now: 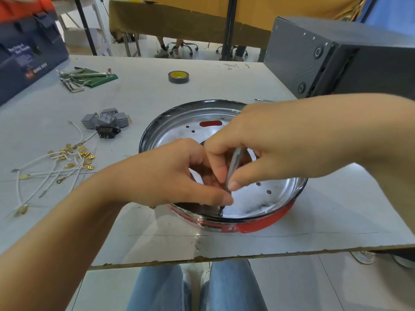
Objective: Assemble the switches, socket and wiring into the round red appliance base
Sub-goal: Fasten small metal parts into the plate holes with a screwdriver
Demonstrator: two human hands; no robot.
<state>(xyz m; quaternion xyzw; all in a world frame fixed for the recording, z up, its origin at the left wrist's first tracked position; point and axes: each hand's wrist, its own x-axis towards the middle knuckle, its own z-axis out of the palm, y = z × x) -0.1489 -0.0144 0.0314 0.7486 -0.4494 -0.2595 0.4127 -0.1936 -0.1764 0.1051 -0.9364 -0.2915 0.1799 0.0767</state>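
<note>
The round red appliance base [265,223] lies on the table with its shiny metal inside facing up. Both hands work inside its near rim. My right hand [253,149] pinches a thin metal tool [233,167] that points down at a small dark screw [220,212] near the rim. My left hand [170,176] reaches in beside it, fingers curled, its fingertips touching the tool's lower end; what it holds is hidden. To the left lie grey switches and a black socket [105,124] and white wires with brass terminals [67,162].
A roll of dark tape [178,77] sits at the back middle. Hex keys on a green pouch [85,78] lie back left beside a blue box [27,61]. A dark grey machine [336,61] stands at the back right. The table's worn front edge [202,258] is close to my knees.
</note>
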